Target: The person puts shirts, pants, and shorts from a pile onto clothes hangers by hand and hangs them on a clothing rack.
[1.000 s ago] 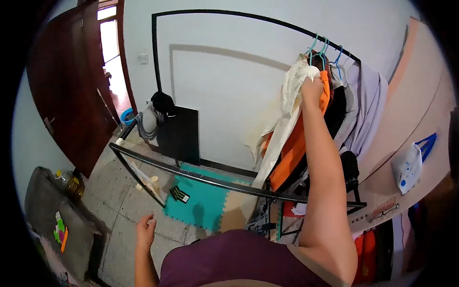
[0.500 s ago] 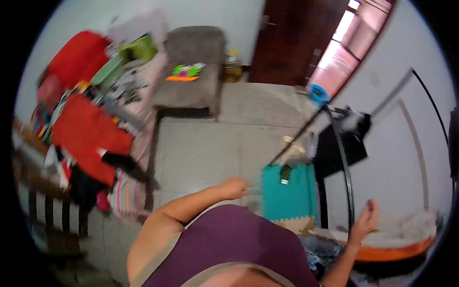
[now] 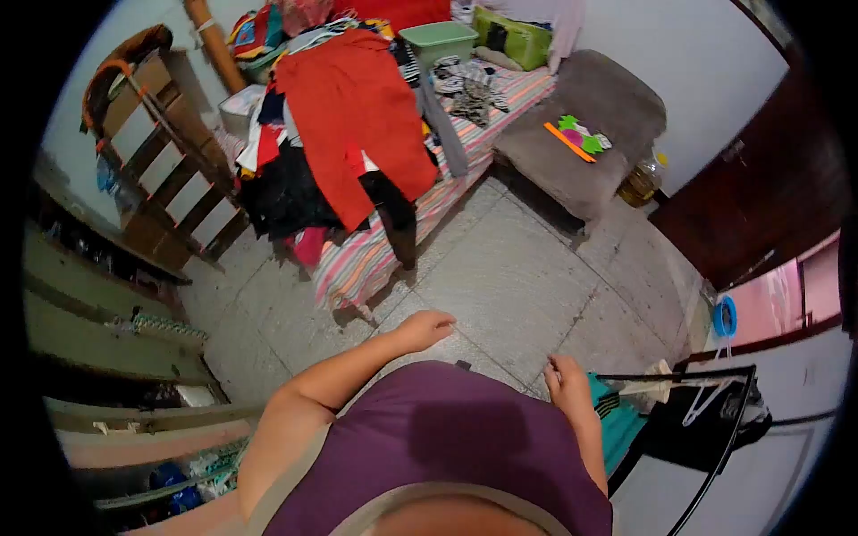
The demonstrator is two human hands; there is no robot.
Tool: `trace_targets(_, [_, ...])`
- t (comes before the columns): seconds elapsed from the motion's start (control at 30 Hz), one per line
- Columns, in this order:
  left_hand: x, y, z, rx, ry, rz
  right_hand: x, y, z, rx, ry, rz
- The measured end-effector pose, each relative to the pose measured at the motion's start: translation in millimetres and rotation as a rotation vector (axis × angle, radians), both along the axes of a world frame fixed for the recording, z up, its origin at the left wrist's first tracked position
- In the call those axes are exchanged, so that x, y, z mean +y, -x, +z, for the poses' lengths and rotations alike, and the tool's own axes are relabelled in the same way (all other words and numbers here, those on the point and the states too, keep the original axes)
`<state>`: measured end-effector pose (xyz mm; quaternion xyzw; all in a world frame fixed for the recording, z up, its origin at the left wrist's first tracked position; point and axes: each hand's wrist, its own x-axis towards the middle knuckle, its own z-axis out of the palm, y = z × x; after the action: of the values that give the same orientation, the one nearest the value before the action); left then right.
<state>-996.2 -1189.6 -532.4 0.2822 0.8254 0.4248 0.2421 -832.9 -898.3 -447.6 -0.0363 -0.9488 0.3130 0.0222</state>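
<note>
My left hand is over the tiled floor in front of my body, fingers loosely extended, with nothing visible in it. My right hand hangs beside the black metal rack, its fingers slightly bent and apart, empty. Beyond my left hand, a red garment lies spread on a heap of clothes on a striped bed. A dark garment trails over the bed's edge. Near the rack's bar is a white hanger.
A grey chair holds green and orange items. An oil bottle stands behind it. The blue basin is by the doorway. A green basket sits on the bed, and a ladder-like frame leans left.
The view has swung left from the clothes rack to the bed. My right hand, earlier raised at the white garment on the rack, has let go and come down near my body.
</note>
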Motion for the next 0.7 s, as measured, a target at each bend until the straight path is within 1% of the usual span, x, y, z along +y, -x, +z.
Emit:
trace_targets(0.07, [-22.5, 7.7, -2.3, 0.022, -0.014, 0.079, -13.6, 31.9, -0.5, -0.016, 0.019, 0.081])
trace_targets(0.17, [-46.1, 13.6, -9.8, 0.003, 0.059, 0.168, -27.9, 74.7, 1.0, -0.056, 0.036, 0.197])
trace_targets(0.2, [-51.7, 14.1, -16.6, -0.048, -0.010, 0.224, -30.0, 88.6, 0.7, -0.061, 0.040, 0.226])
trace_targets(0.3, [-59.0, 20.0, -21.5, -0.063, -0.074, 0.315, -30.7, 126.1, 0.2, -0.060, 0.052, 0.292])
trace_targets(0.33, [-60.0, 24.9, -27.2, -0.108, -0.085, 0.343, -29.1, 140.7, -1.0, -0.052, 0.058, 0.312])
trace_targets(0.43, [-60.4, 43.7, -28.9, -0.067, -0.022, 0.381, -16.5, 180.7, -24.6, 0.004, 0.016, 0.376])
trace_targets(0.57, [-55.4, 87.1, -35.4, -0.021, -0.002, 0.473, 3.0, 238.6, -34.0, -0.033, 0.085, 0.372])
trace_targets(0.6, [-52.0, 101.0, -27.9, -0.019, 0.013, 0.494, 8.2, 253.0, -33.3, -0.070, 0.113, 0.351])
trace_targets(0.7, [-53.9, 152.9, -51.5, -0.011, 0.013, 0.547, 34.4, 290.8, -40.4, -0.140, 0.177, 0.332])
